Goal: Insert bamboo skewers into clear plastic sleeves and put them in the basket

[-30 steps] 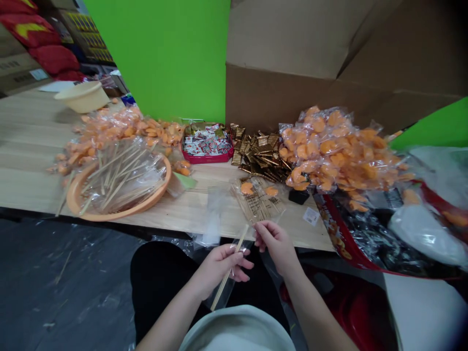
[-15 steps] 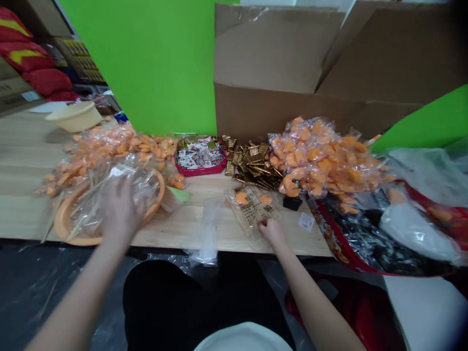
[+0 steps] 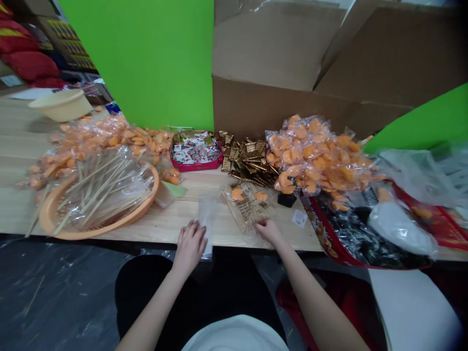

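Observation:
My left hand (image 3: 190, 243) lies at the table's front edge, fingers a little apart, resting on clear plastic bags (image 3: 205, 214). To its right, my right hand (image 3: 268, 230) has its fingers closed at the lower edge of a clear packet (image 3: 246, 207) with thin sticks and printed brown text. Two orange pieces (image 3: 237, 194) sit at the packet's top. Farther left, an orange basket (image 3: 146, 212) holds clear bags of thin sticks (image 3: 106, 187).
Behind are a pink tray (image 3: 201, 166) of small sachets, gold packets (image 3: 250, 158) and piled bagged orange pieces (image 3: 314, 151). A red tray (image 3: 329, 239) with black packets is at right. A cardboard box (image 3: 270, 105) stands at the back.
My left hand has moved right and down from over the orange basket to the clear plastic bags. My right hand remains at the packet. The view has shifted slightly.

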Demonstrator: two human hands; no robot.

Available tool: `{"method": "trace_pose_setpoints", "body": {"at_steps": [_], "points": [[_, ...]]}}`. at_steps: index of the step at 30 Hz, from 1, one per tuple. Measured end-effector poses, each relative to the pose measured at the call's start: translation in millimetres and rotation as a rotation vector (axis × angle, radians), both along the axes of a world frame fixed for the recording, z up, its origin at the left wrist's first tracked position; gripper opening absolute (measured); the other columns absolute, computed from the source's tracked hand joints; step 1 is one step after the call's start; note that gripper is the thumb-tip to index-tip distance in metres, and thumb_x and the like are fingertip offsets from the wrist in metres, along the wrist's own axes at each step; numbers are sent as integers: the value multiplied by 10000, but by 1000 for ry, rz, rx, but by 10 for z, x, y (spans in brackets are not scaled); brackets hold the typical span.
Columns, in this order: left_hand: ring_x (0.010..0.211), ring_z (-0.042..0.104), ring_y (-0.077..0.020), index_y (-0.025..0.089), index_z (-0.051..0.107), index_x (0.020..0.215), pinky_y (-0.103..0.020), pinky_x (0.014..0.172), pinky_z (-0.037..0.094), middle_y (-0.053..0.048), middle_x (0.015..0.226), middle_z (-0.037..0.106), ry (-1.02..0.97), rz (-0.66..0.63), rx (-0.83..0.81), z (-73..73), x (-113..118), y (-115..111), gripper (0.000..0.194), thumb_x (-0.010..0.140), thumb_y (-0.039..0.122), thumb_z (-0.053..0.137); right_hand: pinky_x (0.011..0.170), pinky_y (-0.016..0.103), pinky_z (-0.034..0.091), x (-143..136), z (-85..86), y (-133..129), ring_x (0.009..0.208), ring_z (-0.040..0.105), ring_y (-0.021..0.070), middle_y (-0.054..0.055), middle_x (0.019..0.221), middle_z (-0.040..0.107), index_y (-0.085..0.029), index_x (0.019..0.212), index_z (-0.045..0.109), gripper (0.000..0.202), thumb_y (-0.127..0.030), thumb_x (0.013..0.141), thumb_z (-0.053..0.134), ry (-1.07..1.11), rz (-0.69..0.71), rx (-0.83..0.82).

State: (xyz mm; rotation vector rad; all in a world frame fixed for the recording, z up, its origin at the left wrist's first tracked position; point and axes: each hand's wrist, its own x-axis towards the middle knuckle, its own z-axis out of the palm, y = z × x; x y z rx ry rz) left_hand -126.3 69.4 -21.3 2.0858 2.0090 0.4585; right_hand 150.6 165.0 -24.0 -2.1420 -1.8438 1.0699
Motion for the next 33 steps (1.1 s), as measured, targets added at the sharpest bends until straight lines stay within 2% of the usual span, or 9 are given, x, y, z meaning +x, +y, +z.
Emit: {"method": "trace_pose_setpoints", "body": {"at_steps": [6, 10, 12, 15, 17, 21, 25, 31, 33], "points": [[1089, 519, -216, 201, 581, 1060, -360, 946, 387, -88, 1126, 579, -327, 14, -23, 107, 394, -38, 266, 870, 279, 412, 603, 238, 383, -311, 43, 28, 697, 594, 168, 58, 709, 650, -156, 714, 661, 122, -233, 737, 569, -13, 39, 249], [849, 605, -167, 172, 586, 939, -270, 771, 466, -69, 939, 626, -405, 18, -90, 171, 699, 92, 281, 880, 360, 385, 742, 303, 375, -32, 141, 124, 910, 557, 240, 153, 940, 619, -110, 956, 638, 265, -254, 807, 472, -115, -96, 428], [842, 602, -180, 160, 578, 923, -275, 757, 461, -77, 917, 623, -391, 33, -107, 199, 874, 225, 328, 854, 439, 420, 758, 332, 364, 165, 155, 198, 940, 536, 270, 185, 972, 595, -84, 1028, 602, 311, -264, 810, 473, -170, -172, 475], [959, 563, -271, 112, 564, 983, -348, 804, 432, -154, 995, 589, -328, 92, -121, 232, 1138, 471, 493, 761, 549, 511, 660, 292, 370, 321, 151, 307, 776, 562, 234, 115, 775, 618, -128, 852, 643, 210, -278, 791, 510, -168, -139, 475], [999, 539, -318, 78, 561, 1015, -379, 812, 414, -207, 1046, 560, -284, 127, -135, 247, 1262, 635, 518, 733, 513, 563, 605, 269, 359, 294, 183, 366, 690, 555, 203, 83, 686, 605, -146, 751, 640, 224, -267, 818, 463, -143, -75, 495], [922, 582, -260, 95, 608, 947, -323, 770, 410, -189, 1001, 595, -244, 133, -181, 243, 1291, 854, 246, 798, 252, 491, 646, 269, 363, 68, 410, 431, 725, 541, 195, 92, 724, 599, -142, 730, 633, 291, -239, 855, 389, -107, 43, 602], [833, 609, -200, 127, 619, 897, -274, 710, 417, -130, 892, 646, -248, 139, -215, 198, 1179, 869, 289, 866, 207, 342, 780, 251, 368, -66, 666, 432, 882, 535, 179, 80, 899, 612, -177, 865, 636, 249, -264, 877, 402, -35, 239, 693], [920, 595, -217, 143, 559, 1049, -275, 751, 419, -135, 1016, 625, -239, 141, -182, 203, 1213, 822, 271, 809, 229, 467, 731, 282, 381, 8, 684, 395, 807, 548, 204, 92, 797, 617, -150, 830, 633, 242, -237, 854, 408, -132, 283, 659], [957, 588, -230, 151, 555, 1054, -291, 784, 413, -145, 1036, 619, -230, 124, -173, 235, 1260, 896, 274, 804, 239, 488, 796, 349, 358, -32, 671, 340, 944, 512, 272, 159, 952, 609, -108, 982, 613, 260, -229, 805, 466, -201, 227, 677]]}}
